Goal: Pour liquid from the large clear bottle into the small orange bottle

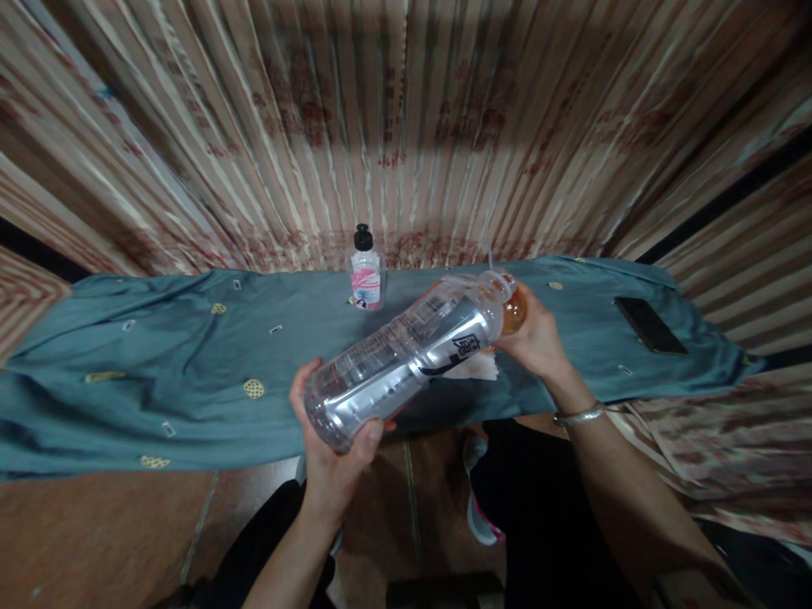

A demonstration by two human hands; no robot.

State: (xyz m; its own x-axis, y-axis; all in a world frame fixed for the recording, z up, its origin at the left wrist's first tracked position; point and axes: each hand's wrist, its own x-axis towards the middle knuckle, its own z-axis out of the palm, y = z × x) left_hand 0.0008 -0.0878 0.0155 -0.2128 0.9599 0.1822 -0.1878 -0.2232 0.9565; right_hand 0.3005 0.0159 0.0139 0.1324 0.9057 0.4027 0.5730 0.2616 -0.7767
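A: Starting at the left, what has the left hand (333,461) got?

B: It is closed around the base of a large clear plastic bottle (399,359), fingers wrapped under and the thumb over the end. The bottle lies tilted, base low and near the person, neck raised and pointing away to the right, held above the front edge of the worktop (127,381) with its blue-green cloth.

A: And what could go wrong there?

B: I'd judge the grip on the rounded base is the weak point. The plastic looks smooth, and if the hand loosens the bottle could slide back toward the lap or the floor.

A: Further along, behind the bottle?

B: A small bottle with a black cap (366,275) stands upright near the back edge, well apart from the hands. A wide swing of the big bottle might knock it over.

A: The right side?

B: The right hand (539,338) is curled at the neck end, apparently cupping something orange and rounded (513,311) right at the mouth; I cannot tell exactly what it is or how firmly it is held. If the two ends fall out of line, whatever passes between them could spill onto the white paper (475,366) and the cloth below.

A: Anything at risk far right?

B: A dark phone (650,325) lies flat near the edge, apart from the hands; a running spill could reach it.
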